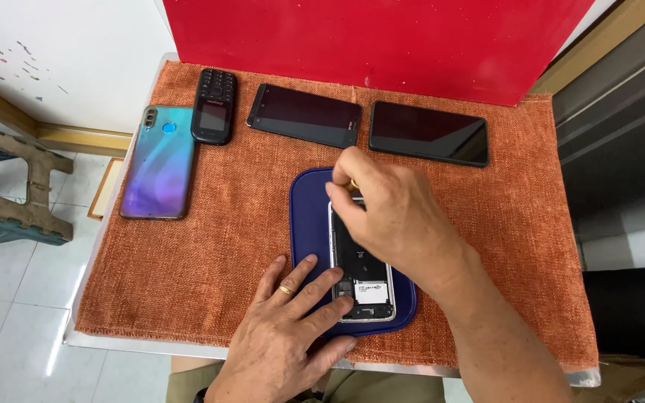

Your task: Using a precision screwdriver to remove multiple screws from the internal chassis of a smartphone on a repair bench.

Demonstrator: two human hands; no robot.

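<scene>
Left hand [285, 336] lies flat, fingers spread, pinning the lower end of the opened phone [362, 277]. Right hand [391, 216] arches over its top end, fingertips pinched together on something small, can't tell what. Phone lies on blue mat [309, 216], on orange cloth [210, 246].

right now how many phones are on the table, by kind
smartphones face up, dark screens: 2
smartphone face down, blue-purple back: 1
keypad phone, black: 1
opened phone on the blue mat, under both hands: 1
total: 5
</scene>
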